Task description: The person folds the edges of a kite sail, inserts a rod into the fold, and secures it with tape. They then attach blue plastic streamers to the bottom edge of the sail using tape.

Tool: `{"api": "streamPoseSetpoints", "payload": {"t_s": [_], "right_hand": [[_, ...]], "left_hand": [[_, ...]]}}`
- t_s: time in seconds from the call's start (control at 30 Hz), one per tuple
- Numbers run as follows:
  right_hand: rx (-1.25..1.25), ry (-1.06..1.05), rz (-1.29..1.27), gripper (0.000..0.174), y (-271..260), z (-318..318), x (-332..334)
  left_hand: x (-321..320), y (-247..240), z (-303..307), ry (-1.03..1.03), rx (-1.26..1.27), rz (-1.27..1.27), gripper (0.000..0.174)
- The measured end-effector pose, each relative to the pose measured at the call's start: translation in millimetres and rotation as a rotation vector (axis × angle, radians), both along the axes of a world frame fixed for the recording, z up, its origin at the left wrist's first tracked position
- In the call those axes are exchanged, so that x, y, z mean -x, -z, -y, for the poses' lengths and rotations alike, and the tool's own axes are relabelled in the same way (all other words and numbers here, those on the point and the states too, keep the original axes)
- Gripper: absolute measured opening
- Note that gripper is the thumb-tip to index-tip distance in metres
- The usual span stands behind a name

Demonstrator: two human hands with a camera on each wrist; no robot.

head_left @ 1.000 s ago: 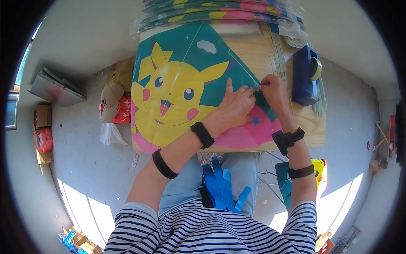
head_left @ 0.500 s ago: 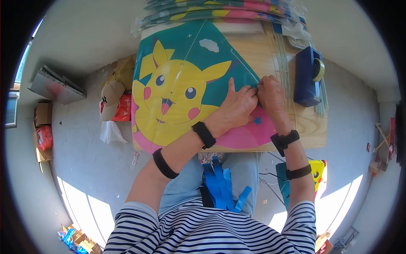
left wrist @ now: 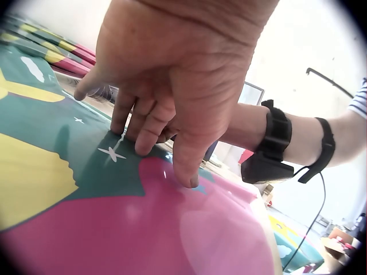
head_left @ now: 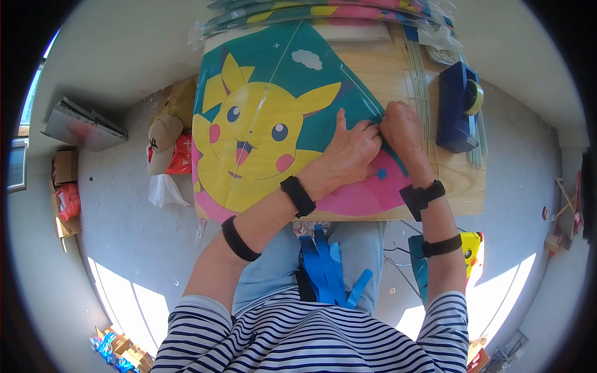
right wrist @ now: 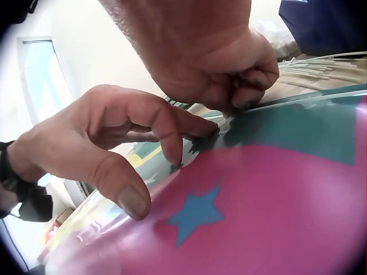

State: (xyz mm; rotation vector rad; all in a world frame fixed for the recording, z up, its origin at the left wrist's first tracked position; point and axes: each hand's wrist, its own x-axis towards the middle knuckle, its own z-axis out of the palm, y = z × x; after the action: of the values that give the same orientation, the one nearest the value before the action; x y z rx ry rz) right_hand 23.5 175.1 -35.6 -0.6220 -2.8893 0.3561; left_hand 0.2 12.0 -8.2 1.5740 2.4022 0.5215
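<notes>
A kite (head_left: 348, 202) of thin sheet, green and pink with a yellow cartoon figure, lies flat over the table. A pale strip (head_left: 351, 81) runs along its upper right edge. My left hand (head_left: 351, 152) rests on the kite with its fingertips pressed down near that edge, the index finger and thumb spread out. Right beside it, my right hand (head_left: 401, 127) is curled and pinches the kite's edge. In the right wrist view the right fingertips (right wrist: 248, 96) sit right at the green border; what lies inside the curled fingers is hidden.
Bagged kites (head_left: 267, 15) are stacked at the table's back. Thin sticks (head_left: 420, 87) and a blue tape dispenser (head_left: 457, 112) stand to the right on the wooden table (head_left: 463, 186). Blue strips (head_left: 323, 267) hang over the lap. A cap (head_left: 165, 137) lies to the left.
My right hand has rolled over and its fingers are curled tighter at the kite's edge. The left hand stays in nearly the same spot on the sheet.
</notes>
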Motion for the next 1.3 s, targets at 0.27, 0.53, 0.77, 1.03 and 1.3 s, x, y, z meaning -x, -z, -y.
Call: {"api": "streamPoseSetpoints", "payload": {"t_s": [0.27,0.53,0.77,1.03,1.3], "right_hand": [[0.357,0.181,-0.093,0.011,-6.3,-21.4,-18.3],[0.053,0.002,-0.104,0.010,3.0,-0.7,-8.5],[0.444,0.060,-0.049,0.011,-7.3,-23.8,-2.4],[0.128,0.054,-0.034,0.012,-6.7,1.6,-0.5],[0.204,0.075,-0.034,0.012,-16.0,4.2,-7.0]], "left_hand": [[-2.8,9.7,1.9,-0.018,-0.083,-0.046,0.049],[1.1,5.5,2.3,-0.010,-0.036,-0.002,0.051],[1.6,-2.3,2.3,-0.003,0.000,0.042,0.051],[0.9,-2.4,3.2,-0.028,0.006,0.065,0.047],[-9.1,-17.2,52.2,-0.081,-0.131,-0.074,0.041]]}}
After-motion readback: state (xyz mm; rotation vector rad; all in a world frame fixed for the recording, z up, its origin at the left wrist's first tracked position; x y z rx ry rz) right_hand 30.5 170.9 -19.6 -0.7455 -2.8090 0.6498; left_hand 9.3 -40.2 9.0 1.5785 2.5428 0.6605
